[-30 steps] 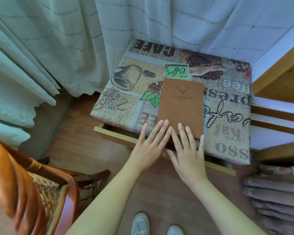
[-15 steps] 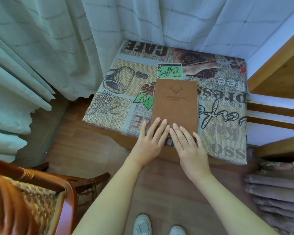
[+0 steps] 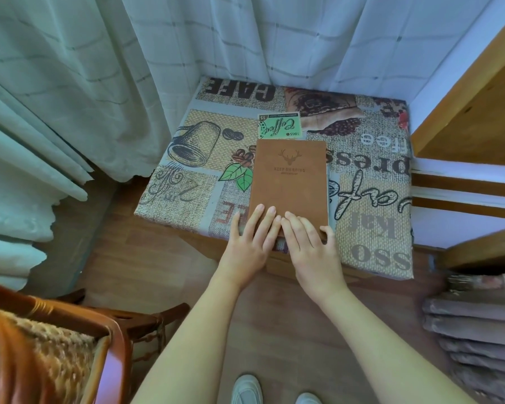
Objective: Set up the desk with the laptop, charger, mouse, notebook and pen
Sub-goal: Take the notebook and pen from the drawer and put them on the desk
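Note:
A brown notebook with a deer emblem lies closed on the small desk, whose top is covered by a coffee-print cloth. My left hand and my right hand rest flat side by side on the notebook's near end, fingers stretched out. The thumbs sit at its left and right edges. Neither hand holds anything. No laptop, charger, mouse or pen is in view.
White curtains hang behind and to the left of the desk. A wooden chair with a woven seat stands at the lower left. Wooden furniture rises on the right, with stacked folded fabric below it.
The wooden drawer that stuck out under the desktop has slid in and no longer shows. Both hands have stayed on the notebook's near end. The view has shifted slightly.

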`<state>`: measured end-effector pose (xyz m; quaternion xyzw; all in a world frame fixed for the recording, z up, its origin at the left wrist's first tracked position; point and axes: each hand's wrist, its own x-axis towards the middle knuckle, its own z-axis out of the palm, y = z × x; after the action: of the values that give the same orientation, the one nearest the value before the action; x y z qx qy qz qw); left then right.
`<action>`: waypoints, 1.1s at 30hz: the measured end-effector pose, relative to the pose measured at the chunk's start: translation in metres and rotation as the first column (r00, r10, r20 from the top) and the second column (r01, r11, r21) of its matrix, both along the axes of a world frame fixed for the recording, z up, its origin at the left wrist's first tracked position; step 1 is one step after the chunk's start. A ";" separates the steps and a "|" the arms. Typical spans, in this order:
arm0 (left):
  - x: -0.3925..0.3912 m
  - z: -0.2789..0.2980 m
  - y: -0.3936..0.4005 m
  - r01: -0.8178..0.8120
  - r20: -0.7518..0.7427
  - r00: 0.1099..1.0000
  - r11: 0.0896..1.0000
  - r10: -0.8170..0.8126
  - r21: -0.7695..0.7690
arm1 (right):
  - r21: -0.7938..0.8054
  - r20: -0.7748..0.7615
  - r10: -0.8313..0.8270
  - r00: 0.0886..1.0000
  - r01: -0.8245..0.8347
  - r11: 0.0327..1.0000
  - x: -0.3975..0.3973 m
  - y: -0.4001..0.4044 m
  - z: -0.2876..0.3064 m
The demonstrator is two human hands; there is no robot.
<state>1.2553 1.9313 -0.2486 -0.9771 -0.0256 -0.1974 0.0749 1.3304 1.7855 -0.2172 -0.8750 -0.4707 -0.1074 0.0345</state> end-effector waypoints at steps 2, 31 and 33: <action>-0.001 0.009 0.004 0.000 -0.075 0.997 1.000 -0.002 -0.015 | 0.009 -0.034 0.027 0.999 -0.027 1.000 0.004 -0.002 0.007; 0.088 0.091 0.051 -0.489 -0.546 0.805 -0.260 0.235 -0.833 | -0.230 -0.908 -0.419 0.001 0.834 0.501 0.114 0.035 0.069; 0.088 0.094 0.054 -0.440 -0.514 0.835 -0.324 0.193 -0.837 | -0.233 -0.910 -0.415 -0.015 0.846 0.480 0.114 0.038 0.067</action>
<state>1.3437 1.9849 -0.1545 -0.6286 -0.4289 0.0054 -0.6487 1.4443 1.8232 -0.1506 -0.8599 0.1338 0.2862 0.4010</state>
